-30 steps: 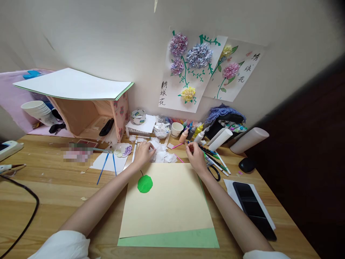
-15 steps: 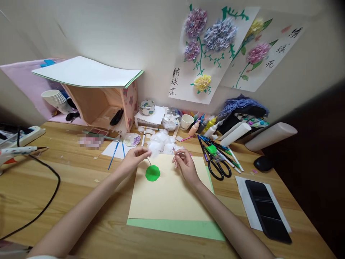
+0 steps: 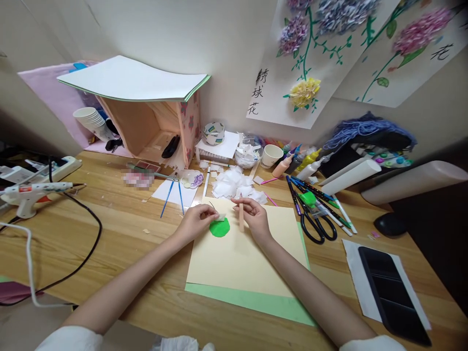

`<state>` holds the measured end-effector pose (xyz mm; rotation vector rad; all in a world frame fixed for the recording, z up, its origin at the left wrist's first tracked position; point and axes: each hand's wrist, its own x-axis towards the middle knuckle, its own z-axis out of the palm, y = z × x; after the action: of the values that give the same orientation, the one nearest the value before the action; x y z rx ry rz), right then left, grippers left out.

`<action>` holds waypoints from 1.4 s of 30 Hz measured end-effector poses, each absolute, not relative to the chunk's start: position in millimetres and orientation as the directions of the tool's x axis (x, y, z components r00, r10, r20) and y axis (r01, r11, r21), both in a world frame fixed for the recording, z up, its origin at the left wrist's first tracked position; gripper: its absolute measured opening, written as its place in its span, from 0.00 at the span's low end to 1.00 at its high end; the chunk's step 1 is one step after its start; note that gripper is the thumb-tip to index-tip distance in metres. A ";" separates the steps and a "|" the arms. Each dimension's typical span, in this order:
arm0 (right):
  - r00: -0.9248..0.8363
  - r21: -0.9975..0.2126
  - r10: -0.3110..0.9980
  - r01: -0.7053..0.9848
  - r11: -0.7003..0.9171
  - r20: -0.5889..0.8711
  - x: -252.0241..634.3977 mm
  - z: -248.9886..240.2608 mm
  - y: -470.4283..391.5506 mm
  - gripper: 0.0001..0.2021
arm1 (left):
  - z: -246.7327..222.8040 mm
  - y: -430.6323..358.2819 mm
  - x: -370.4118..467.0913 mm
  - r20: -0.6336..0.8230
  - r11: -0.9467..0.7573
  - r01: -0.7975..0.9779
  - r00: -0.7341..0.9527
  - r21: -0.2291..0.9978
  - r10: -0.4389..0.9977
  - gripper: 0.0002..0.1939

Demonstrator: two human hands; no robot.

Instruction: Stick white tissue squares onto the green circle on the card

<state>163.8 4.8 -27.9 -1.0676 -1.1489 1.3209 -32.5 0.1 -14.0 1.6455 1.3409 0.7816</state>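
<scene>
My left hand (image 3: pixel 199 223) pinches a small white paper piece (image 3: pixel 221 217) at the upper edge of a bright green round piece (image 3: pixel 219 228). Whether the paper touches the green surface, I cannot tell. A thin dark line curves up from this round piece. My right hand (image 3: pixel 257 222) holds a flat wooden craft stick (image 3: pixel 241 218) upright, to the right of the green piece. Both hands are over a cream sheet (image 3: pixel 244 263), which lies on a light green sheet (image 3: pixel 252 302). Just beyond them is a heap of white paper scraps (image 3: pixel 234 184).
Black-handled scissors (image 3: pixel 318 228) and several pens lie right of the sheets. Further right is a black tray (image 3: pixel 391 287). A glue gun (image 3: pixel 36 192) with its cable stands at left. Paint bottles (image 3: pixel 283 165) and a paper cup (image 3: pixel 272 156) are at the back.
My left hand has come from the white scraps down to the green round piece with a paper piece. The stick in my right hand now shows upright. The view has shifted.
</scene>
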 end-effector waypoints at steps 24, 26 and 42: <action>-0.246 -0.925 0.924 0.173 0.340 0.293 163.9 -26.3 -10.2 0.11 | -21.3 -3.6 -24.8 0.103 -0.248 0.622 0.260 0.743 0.960 0.06; -0.231 -0.920 0.928 0.194 0.340 0.294 162.6 -26.1 -10.8 0.10 | -21.2 -3.1 -24.3 0.102 -0.245 0.622 0.257 0.744 0.961 0.06; -0.238 -0.863 0.915 0.321 0.390 0.325 158.5 -25.4 -9.4 0.10 | -19.8 -3.0 -23.2 0.079 -0.246 0.653 0.275 0.716 0.958 0.06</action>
<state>158.5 -9.4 -25.4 -1.0829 -1.7653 0.8442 -23.2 -3.0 -19.8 1.9858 1.4450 0.7031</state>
